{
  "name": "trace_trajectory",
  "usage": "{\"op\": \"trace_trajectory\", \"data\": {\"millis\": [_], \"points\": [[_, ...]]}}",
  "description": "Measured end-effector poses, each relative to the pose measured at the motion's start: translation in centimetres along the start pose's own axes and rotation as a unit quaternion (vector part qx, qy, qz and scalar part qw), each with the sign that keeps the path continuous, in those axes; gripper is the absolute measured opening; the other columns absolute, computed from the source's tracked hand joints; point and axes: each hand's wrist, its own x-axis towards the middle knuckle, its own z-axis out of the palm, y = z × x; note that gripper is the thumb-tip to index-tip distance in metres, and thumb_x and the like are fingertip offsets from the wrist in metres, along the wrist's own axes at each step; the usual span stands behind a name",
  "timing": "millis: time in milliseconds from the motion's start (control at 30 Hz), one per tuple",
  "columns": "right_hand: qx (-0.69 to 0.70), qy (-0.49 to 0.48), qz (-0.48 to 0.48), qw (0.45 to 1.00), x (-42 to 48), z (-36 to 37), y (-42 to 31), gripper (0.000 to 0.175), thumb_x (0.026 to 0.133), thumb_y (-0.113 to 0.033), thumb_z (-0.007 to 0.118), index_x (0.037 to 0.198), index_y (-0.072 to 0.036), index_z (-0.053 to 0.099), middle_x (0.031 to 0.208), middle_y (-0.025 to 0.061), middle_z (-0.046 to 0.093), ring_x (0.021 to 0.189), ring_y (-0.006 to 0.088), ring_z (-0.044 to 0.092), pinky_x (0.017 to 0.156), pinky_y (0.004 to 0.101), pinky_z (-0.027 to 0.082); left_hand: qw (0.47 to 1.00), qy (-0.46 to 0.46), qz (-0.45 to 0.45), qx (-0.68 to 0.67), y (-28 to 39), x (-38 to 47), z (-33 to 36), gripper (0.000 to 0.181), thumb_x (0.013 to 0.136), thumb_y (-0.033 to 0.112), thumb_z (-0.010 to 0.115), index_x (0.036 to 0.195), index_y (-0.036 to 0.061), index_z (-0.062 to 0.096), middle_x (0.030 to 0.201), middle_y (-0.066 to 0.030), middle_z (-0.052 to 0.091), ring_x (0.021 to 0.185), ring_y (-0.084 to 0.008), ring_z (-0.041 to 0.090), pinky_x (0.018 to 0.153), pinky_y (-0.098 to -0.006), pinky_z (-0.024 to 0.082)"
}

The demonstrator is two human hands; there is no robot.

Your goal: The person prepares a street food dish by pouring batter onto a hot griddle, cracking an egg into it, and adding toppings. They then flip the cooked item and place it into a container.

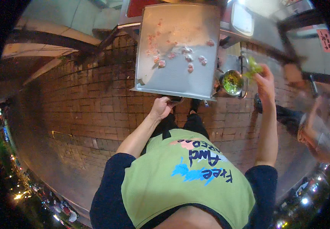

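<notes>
A metal griddle plate [179,83] lies in front of me, with several small pieces of meat [188,58] and reddish bits scattered over it. My left hand [162,107] is closed just below its near edge, beside a dark object [174,98]; what the fingers hold is hidden. My right hand [264,81] pinches some green leaves [252,68], blurred, to the right of the griddle. Below and left of those leaves, a round metal bowl [232,83] holds chopped green and yellowish pieces. A curved metal handle or rail runs along the bowl's right side.
Behind the griddle at the right is a white tray [242,20] on a metal counter. Another person [318,126] is at the far right. Brick paving [90,106] surrounds the stand, and a dark curved bar [53,40] is at the upper left.
</notes>
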Motion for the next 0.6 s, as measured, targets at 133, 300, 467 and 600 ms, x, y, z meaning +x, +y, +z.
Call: {"op": "trace_trajectory", "data": {"millis": [133,300,467,600], "points": [[-0.102,-0.119,-0.059,0.986,1.2,10.2,-5.9,0.029,0.068,0.0,0.056,0.096,0.0,0.05,0.084,0.0044,0.058,0.077,0.0124,0.055,0.069,0.0238,0.045,1.0,-0.009,0.003,0.001,0.7,-0.1,0.9,0.026,0.082,0.0,0.038,0.103,-0.0081,0.052,0.105,-0.0168,0.055,0.097,-0.0294,0.053,0.089,-0.0463,0.042],[-0.256,-0.201,-0.091,0.941,3.1,21.4,-5.0,0.034,0.065,-0.001,0.056,0.098,0.001,0.052,0.079,0.0079,0.058,0.074,0.0161,0.056,0.064,0.0263,0.045,0.999,0.041,-0.003,-0.004,1.4,-0.5,2.7,0.023,0.08,-0.002,0.04,0.098,-0.0113,0.052,0.1,-0.0152,0.056,0.092,-0.0267,0.056,0.083,-0.0401,0.046],[-0.458,-0.259,-0.194,0.828,7.6,27.4,-3.0,0.025,0.065,-0.011,0.061,0.089,-0.004,0.059,0.081,0.0199,0.059,0.081,0.0356,0.056,0.069,0.041,0.044,0.994,0.074,0.012,0.075,1.9,-1.8,3.9,0.021,0.079,0.006,0.041,0.089,-0.0053,0.057,0.086,-0.0134,0.058,0.074,-0.0237,0.056,0.065,-0.0377,0.049],[-0.533,-0.225,-0.196,0.792,15.3,27.7,-2.3,0.025,0.065,-0.005,0.057,0.09,-0.004,0.06,0.082,0.0189,0.059,0.081,0.0345,0.057,0.072,0.0394,0.046,0.997,0.051,-0.021,0.058,2.3,-2.0,3.3,0.02,0.079,0.007,0.043,0.085,-0.0047,0.059,0.085,-0.0131,0.06,0.077,-0.0238,0.058,0.064,-0.0382,0.05]]}}
